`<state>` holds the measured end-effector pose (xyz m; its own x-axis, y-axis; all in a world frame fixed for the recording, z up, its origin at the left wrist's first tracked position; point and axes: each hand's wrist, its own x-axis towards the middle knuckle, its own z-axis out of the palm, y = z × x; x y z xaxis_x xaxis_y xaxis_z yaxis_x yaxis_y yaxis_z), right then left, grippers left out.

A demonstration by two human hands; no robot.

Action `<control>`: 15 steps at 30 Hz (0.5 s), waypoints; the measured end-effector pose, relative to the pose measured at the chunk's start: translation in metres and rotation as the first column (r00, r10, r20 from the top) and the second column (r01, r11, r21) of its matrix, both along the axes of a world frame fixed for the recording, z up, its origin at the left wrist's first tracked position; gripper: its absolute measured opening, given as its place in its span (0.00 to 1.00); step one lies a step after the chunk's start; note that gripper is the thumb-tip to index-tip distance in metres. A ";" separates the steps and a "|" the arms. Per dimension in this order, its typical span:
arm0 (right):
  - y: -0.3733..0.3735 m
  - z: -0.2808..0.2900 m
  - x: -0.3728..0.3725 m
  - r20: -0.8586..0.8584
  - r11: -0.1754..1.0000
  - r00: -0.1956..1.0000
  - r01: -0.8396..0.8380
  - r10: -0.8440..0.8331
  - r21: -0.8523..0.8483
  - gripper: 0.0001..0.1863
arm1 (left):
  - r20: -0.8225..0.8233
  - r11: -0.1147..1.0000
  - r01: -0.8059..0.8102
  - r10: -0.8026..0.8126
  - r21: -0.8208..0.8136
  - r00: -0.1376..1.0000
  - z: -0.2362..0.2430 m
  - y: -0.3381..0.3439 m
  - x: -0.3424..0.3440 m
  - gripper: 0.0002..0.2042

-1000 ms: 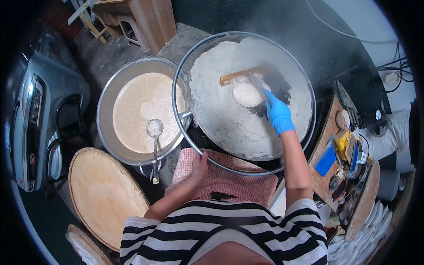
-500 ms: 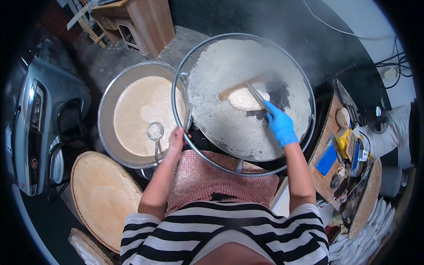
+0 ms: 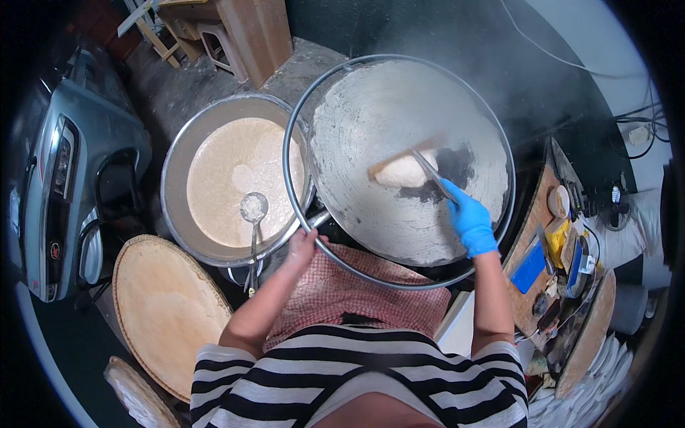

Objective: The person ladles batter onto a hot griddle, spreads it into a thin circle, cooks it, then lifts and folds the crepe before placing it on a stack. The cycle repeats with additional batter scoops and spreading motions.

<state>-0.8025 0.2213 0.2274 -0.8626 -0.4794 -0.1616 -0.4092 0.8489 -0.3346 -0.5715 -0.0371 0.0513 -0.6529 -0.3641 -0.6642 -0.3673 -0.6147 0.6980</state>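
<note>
— While steam drifts off the large round dark griddle (image 3: 399,235), where does the right hand in a blue glove (image 3: 467,225) sit, and what is it doing?

— Over the griddle's near right part, fingers clenched around the thin handle of a flat wooden spreader (image 3: 403,170). The spreader's head lies out on the plate, in the pale batter layer (image 3: 371,121) that covers most of it, at the edge of a dark bare patch. Held by its long handle, it seems, so the hand stays clear of the heat.

— And the bare left hand (image 3: 303,246)?

— At the griddle's near left rim, fingers curled at the metal edge, apparently gripping it; whether to steady the person or the plate cannot be told.

— What else is close?

— Left of the griddle, touching its rim, a wide metal basin of beige batter (image 3: 235,178) with a steel ladle (image 3: 253,214) leaning over its near wall. Nearer left, a round woven tray (image 3: 164,307). A red checked cloth (image 3: 342,292) lies between the person's striped shirt and the griddle. To the right, a crowded wooden shelf (image 3: 549,264) with a blue card and small containers, near the right elbow.
</note>
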 end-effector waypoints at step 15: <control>0.001 0.009 -0.024 0.003 0.996 0.997 -0.082 0.082 0.041 0.21 | -0.095 0.988 -0.051 0.037 -0.144 0.995 -0.004 0.000 0.020 0.15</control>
<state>-0.8261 0.2219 0.2361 -0.8205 -0.5411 -0.1843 -0.4772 0.8258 -0.3005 -0.5517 -0.0376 0.0474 -0.6899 -0.4827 -0.5394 -0.2719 -0.5178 0.8111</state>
